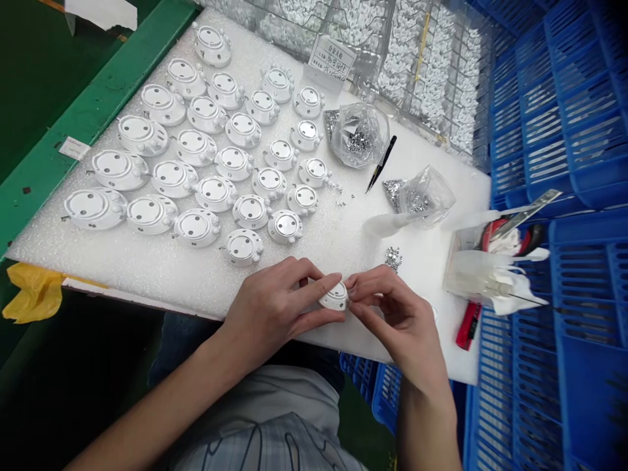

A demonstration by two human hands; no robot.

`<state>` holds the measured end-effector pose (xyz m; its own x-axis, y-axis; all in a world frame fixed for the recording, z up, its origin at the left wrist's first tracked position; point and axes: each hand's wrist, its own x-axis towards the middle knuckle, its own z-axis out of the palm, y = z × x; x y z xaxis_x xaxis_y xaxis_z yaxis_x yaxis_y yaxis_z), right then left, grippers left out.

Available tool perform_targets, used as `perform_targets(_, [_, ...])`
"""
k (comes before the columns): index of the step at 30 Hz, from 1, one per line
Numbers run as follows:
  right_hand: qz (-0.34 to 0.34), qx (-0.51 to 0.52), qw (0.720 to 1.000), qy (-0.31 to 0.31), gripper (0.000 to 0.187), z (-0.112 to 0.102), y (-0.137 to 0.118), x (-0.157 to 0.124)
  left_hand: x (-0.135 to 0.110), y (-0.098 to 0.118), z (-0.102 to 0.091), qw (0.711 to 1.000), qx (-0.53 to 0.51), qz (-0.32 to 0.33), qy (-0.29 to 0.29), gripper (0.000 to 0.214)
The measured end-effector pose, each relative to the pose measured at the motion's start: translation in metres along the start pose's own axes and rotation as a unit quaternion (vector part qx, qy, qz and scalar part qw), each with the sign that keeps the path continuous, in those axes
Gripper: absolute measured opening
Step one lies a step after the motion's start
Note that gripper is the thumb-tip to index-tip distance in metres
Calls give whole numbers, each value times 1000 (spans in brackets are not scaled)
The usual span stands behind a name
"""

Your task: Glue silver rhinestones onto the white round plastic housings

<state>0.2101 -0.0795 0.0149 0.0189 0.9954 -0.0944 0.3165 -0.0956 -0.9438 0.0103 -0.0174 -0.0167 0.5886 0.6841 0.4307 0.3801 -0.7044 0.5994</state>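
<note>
Near the front edge of the foam-covered table, my left hand point(289, 297) grips a small white oval part point(335, 297) between thumb and fingers. My right hand point(387, 304) is closed in a pinch at the right end of that part; whatever its fingertips hold is too small to make out. Rows of similar white oval parts point(214, 191) with dark dots on top stand to the left. A small heap of shiny metal pieces point(393, 258) lies just beyond my right hand.
Beyond are two clear bags point(360, 137) of metal pieces, black tweezers point(381, 163) and a white bottle point(387, 225). A tool holder point(454, 265) and a red cutter point(468, 325) stand right, beside blue crates point(583, 111). Divided clear trays point(363, 23) line the back.
</note>
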Motion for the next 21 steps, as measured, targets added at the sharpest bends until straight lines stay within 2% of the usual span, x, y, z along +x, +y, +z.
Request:
perform_targets(5, [-101, -84, 991, 36, 26, 2, 7, -7, 1, 1, -1, 1000, -7, -14, -1, 36])
perform_targets(9, [-215, -205, 954, 37, 51, 1, 11, -11, 1, 2, 0, 1000, -2, -16, -1, 37])
perform_targets(11, [-248, -231, 940, 39, 56, 0, 12, -12, 1, 2, 0, 1000, 3, -15, -1, 36])
perform_targets(16, [-193, -191, 959, 77, 47, 7, 11, -7, 2, 1, 0, 1000, 0, -15, 14, 36])
perform_targets(18, [-198, -222, 950, 95, 42, 11, 12, -5, 1, 1, -1, 1000, -1, -13, 13, 37])
perform_targets(21, [-235, -285, 922, 118, 37, 16, 14, -2, 1, 0, -1, 1000, -2, -9, 3, 37])
